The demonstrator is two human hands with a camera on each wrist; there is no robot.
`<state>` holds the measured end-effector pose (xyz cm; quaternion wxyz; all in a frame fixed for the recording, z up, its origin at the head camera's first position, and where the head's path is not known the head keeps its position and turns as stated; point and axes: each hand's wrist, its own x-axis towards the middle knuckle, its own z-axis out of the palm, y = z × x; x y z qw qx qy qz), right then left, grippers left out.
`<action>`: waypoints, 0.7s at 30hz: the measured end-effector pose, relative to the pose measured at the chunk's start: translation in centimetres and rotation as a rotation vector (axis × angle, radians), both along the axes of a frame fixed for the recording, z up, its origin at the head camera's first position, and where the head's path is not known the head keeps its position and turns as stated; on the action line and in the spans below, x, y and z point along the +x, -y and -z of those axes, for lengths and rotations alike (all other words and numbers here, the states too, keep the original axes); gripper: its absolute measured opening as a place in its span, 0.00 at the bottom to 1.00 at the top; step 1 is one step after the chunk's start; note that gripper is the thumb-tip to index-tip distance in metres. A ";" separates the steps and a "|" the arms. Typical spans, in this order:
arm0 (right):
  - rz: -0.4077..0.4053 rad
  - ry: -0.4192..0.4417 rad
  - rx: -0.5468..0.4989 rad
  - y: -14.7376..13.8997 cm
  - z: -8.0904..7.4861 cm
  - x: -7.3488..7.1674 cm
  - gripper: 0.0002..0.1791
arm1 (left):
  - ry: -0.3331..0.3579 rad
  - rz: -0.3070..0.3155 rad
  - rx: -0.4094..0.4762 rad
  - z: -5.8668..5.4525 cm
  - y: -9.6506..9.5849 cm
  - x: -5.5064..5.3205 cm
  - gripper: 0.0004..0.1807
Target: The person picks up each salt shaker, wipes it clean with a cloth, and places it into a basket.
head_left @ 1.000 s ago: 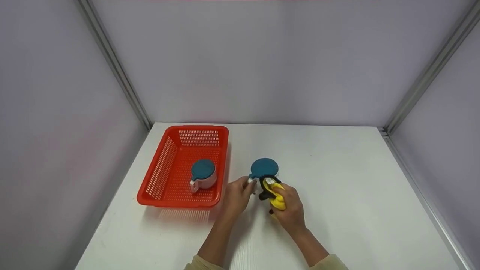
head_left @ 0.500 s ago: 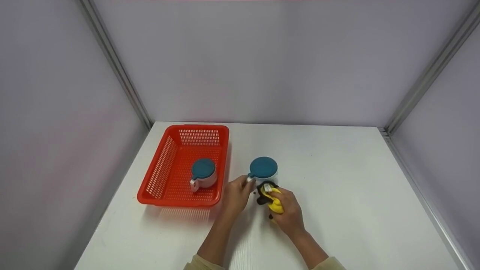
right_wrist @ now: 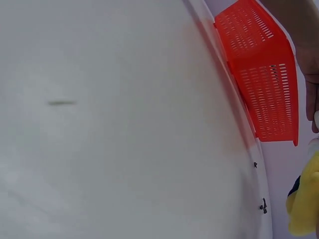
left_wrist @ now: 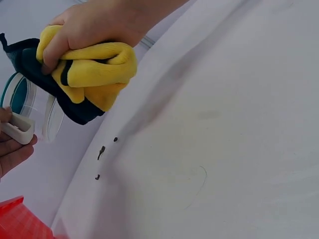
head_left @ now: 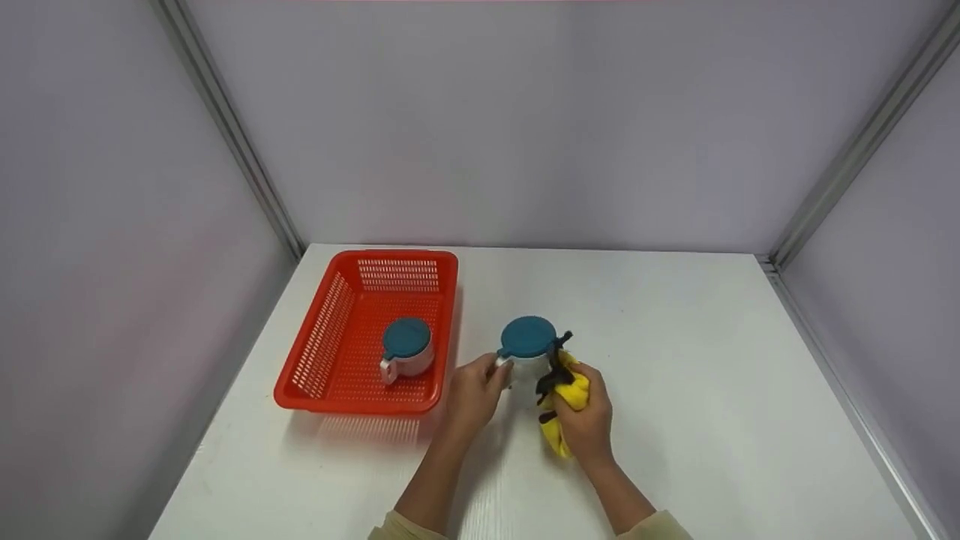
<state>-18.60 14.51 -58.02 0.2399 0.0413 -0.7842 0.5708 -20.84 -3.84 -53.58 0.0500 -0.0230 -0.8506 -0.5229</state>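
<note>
My left hand [head_left: 474,394] pinches the white handle [left_wrist: 19,130] of a clear jar [head_left: 531,366] with a round teal lid [head_left: 529,335]. In the left wrist view the jar is tilted and held off the table. My right hand [head_left: 589,420] grips a bunched yellow cloth [left_wrist: 102,74] with a dark backing. The cloth lies against the jar's right side, and part of it hangs below the fingers. At the right wrist view's edge, only some of the cloth and the left hand [right_wrist: 311,87] show.
Left of my hands stands a red perforated basket [head_left: 296,352]. Inside it is a second jar [head_left: 412,365] with a teal lid and a white handle. Several small dark specks [left_wrist: 101,151] lie on the white table [head_left: 697,390]. Pale walls [head_left: 480,135] surround the table.
My right hand has moved the cloth from the jar's near side round to its right side, and the cloth hangs lower. The left hand and jar have barely shifted.
</note>
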 end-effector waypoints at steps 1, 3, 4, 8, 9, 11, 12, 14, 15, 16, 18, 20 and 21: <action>0.006 0.045 -0.034 0.0 -0.4 0.0 0.29 | 0.003 0.004 0.000 0.0 0.0 0.0 0.06; 0.010 0.133 -0.094 0.0 -1.5 0.2 0.28 | 0.002 0.016 0.003 0.1 0.0 0.1 0.06; 0.009 0.166 -0.114 0.0 -2.0 0.3 0.28 | -0.005 0.024 0.004 0.2 0.0 0.1 0.06; 0.002 0.238 -0.153 -0.2 -3.7 0.6 0.27 | -0.034 0.044 0.004 0.4 0.1 0.0 0.06; 0.001 0.245 -0.156 -0.2 -4.0 0.6 0.27 | -0.045 0.048 0.006 0.5 0.2 0.0 0.06; 0.003 0.258 -0.153 -0.3 -4.2 0.4 0.28 | -0.062 0.054 0.004 0.5 0.2 0.0 0.06; 0.002 0.264 -0.154 -0.4 -4.2 0.3 0.28 | -0.067 0.056 0.005 0.6 0.3 0.0 0.06; -0.005 0.277 -0.152 -0.6 -4.0 0.0 0.29 | -0.072 0.060 0.007 0.6 0.3 0.0 0.05; -0.007 0.288 -0.150 -0.7 -3.8 -0.2 0.29 | -0.074 0.061 0.007 0.6 0.4 -0.1 0.06; -0.012 0.298 -0.150 -0.8 -3.5 -0.5 0.30 | -0.073 0.062 0.005 0.6 0.4 -0.1 0.06; -0.020 0.310 -0.156 -1.0 -2.8 -0.9 0.31 | -0.081 0.062 -0.001 0.5 0.4 -0.1 0.06; -0.027 0.319 -0.158 -1.2 -2.2 -1.3 0.31 | -0.105 0.061 -0.004 0.5 0.4 -0.1 0.06; -0.031 0.318 -0.161 -1.3 -1.9 -1.5 0.32 | -0.119 0.059 -0.008 0.5 0.3 -0.1 0.07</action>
